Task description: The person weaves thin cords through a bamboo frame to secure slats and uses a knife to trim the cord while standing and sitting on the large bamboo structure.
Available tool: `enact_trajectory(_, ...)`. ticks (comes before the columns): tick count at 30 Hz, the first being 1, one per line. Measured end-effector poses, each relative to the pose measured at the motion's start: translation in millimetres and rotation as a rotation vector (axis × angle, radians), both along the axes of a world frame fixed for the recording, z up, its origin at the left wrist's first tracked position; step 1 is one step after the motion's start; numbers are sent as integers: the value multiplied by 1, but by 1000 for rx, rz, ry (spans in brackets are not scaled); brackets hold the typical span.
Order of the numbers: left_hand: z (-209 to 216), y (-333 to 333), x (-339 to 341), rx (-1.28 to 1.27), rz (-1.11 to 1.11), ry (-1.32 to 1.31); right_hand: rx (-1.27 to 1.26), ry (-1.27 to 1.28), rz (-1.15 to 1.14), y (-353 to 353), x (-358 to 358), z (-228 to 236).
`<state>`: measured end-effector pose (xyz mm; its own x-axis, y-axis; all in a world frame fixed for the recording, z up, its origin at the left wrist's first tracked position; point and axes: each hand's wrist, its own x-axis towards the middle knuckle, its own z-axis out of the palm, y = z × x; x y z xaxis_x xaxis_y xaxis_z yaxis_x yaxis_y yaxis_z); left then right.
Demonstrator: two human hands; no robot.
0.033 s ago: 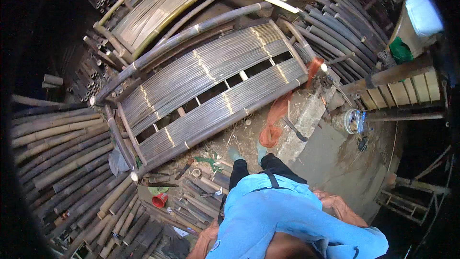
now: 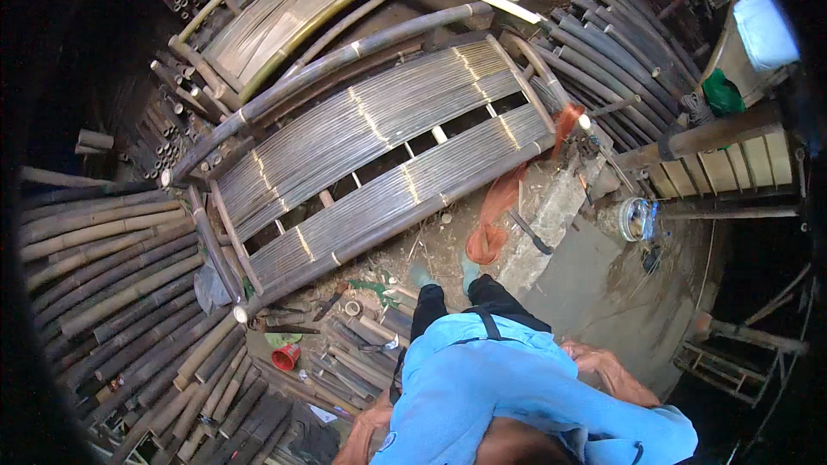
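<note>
Neither of my hands can be made out. My torso in a light blue shirt point(image 2: 482, 379) fills the lower middle, with a dark strap across it. Wrinkled salmon-brown shapes show on both sides of my waist, and I cannot tell whether they are sleeves or arms. In front of my feet stands a low bamboo bench point(image 2: 379, 155). Its slatted seat has pale bands across it and a long gap, and a thick pole point(image 2: 336, 60) runs along its far side. Orange netting point(image 2: 489, 237) hangs from its right end down to the ground beside my feet.
Bamboo poles point(image 2: 129, 241) are stacked at the left, with more poles point(image 2: 612, 43) at the back right. A second slatted bamboo piece point(image 2: 293, 13) lies behind the bench. A red cup-shaped container point(image 2: 286, 357) and cut bamboo lie low left. A clear tub point(image 2: 636, 220) stands right.
</note>
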<state>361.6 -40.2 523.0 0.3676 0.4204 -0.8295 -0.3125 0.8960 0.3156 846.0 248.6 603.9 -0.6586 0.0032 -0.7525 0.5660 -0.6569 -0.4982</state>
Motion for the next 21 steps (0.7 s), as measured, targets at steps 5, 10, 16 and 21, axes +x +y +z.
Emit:
enact_trajectory(5,-27,33,-38,104,-66,-146,-145,-263,-167,39,-34,-50)
enact_trajectory(10,-43,84,-42,-419,350,148,13,-835,-264,43,-86,-111)
enact_trajectory(16,-124,104,-31,-127,-7,370,446,-755,135,60,-116,-124)
enact_trajectory(21,-117,133,-37,-87,-72,358,519,-460,78,79,-115,-92)
